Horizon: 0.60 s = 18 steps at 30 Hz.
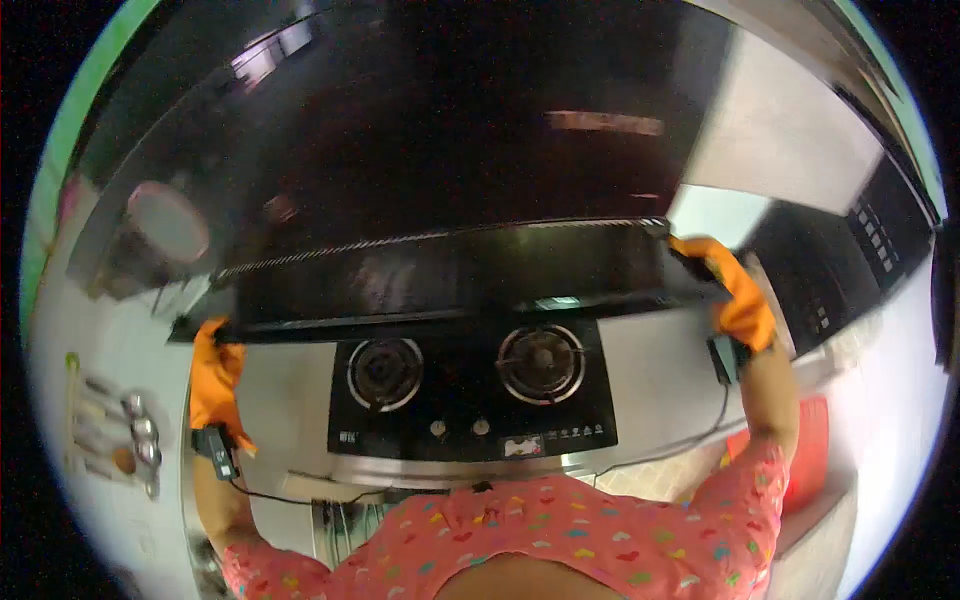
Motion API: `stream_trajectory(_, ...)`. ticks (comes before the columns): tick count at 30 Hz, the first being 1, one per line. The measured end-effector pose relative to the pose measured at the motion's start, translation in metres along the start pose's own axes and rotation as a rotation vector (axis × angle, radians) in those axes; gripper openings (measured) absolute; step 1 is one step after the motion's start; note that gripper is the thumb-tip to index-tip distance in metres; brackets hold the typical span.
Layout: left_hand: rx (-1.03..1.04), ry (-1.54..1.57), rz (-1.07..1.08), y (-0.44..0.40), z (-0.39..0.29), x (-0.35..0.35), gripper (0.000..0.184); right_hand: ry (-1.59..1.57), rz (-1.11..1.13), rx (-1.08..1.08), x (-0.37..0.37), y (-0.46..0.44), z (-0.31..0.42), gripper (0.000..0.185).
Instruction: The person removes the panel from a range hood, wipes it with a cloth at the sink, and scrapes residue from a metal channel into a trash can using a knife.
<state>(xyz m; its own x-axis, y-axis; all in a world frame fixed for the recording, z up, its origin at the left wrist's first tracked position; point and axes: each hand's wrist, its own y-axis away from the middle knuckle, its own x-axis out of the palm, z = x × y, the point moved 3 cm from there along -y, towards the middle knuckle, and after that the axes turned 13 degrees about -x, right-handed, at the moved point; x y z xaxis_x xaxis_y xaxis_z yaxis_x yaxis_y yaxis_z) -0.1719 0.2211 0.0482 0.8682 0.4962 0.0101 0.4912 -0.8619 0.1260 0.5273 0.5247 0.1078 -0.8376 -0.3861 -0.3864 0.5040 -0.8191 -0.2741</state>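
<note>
A long, dark, glossy range hood panel (440, 275) spans the view above the gas stove (470, 400). My left hand (217, 378), in an orange rubber glove, has its fingers closed at the panel's lower left corner. At the right end, my right hand (742, 295) is gloved in orange too and grips the panel's edge, higher up than the left. Part of the fingers on both sides is hidden behind the dark edge. Each wrist carries a small black device with a cable.
The stove has two round burners (541, 364) and two knobs. Ladles and other utensils (144, 430) hang on the left wall. A round pink-rimmed item (168, 222) is at the upper left. Dark appliances (815, 275) stand at right, with a red object (808, 450) below.
</note>
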Motion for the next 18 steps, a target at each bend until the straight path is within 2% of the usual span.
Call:
stream_trajectory(1,0.252,-0.648,-0.366,0.062,-0.032,0.075,0.030,0.057,0.032,-0.039,0.000,0.014,0.003,0.039)
stream_trajectory(2,0.220,-0.612,-0.360,0.068,-0.025,0.079,0.032,0.095,0.069,-0.072,0.003,0.025,0.004,0.048)
stream_trajectory(3,0.202,-0.346,-0.203,0.074,-0.017,0.075,0.033,0.113,0.105,-0.097,0.004,0.031,0.004,0.058)
stream_trajectory(4,0.120,-0.574,-0.380,0.067,-0.003,0.053,0.046,0.104,0.172,-0.149,0.011,0.032,-0.004,0.058)
stream_trajectory(5,-0.102,0.260,-0.391,0.064,-0.011,0.083,0.036,0.118,0.115,-0.159,0.008,0.036,-0.016,0.050)
stream_trajectory(6,0.323,-0.378,-0.378,0.052,0.013,0.056,0.023,0.132,0.057,-0.157,0.005,0.035,-0.026,0.042)
stream_trajectory(7,-0.025,0.052,-0.298,0.047,0.008,0.065,0.017,0.147,-0.004,-0.146,0.004,0.021,-0.027,0.036)
stream_trajectory(8,-0.334,0.542,-0.352,0.047,0.004,0.075,0.023,-0.268,-0.070,0.065,0.019,0.009,-0.012,0.038)
stream_trajectory(9,-0.328,0.462,-0.369,0.033,0.020,0.066,0.018,-0.295,-0.065,0.090,0.027,0.006,-0.007,0.039)
stream_trajectory(11,-0.366,0.844,-0.265,0.024,0.029,0.062,0.006,-0.178,-0.021,0.032,0.033,-0.002,0.005,0.041)
stream_trajectory(12,-0.228,0.868,-0.342,0.017,0.038,0.069,0.009,-0.142,-0.008,0.013,0.036,-0.008,0.005,0.042)
stream_trajectory(13,-0.203,0.970,-0.330,0.005,0.059,0.056,0.008,-0.119,0.005,-0.002,0.039,-0.018,0.006,0.043)
stream_trajectory(16,-0.245,0.918,-0.342,0.016,0.075,0.052,0.010,-0.077,0.044,-0.007,0.054,-0.034,-0.002,0.046)
stream_trajectory(18,-0.306,0.887,-0.457,0.024,0.089,0.053,0.009,-0.063,0.074,-0.003,0.070,-0.054,-0.017,0.049)
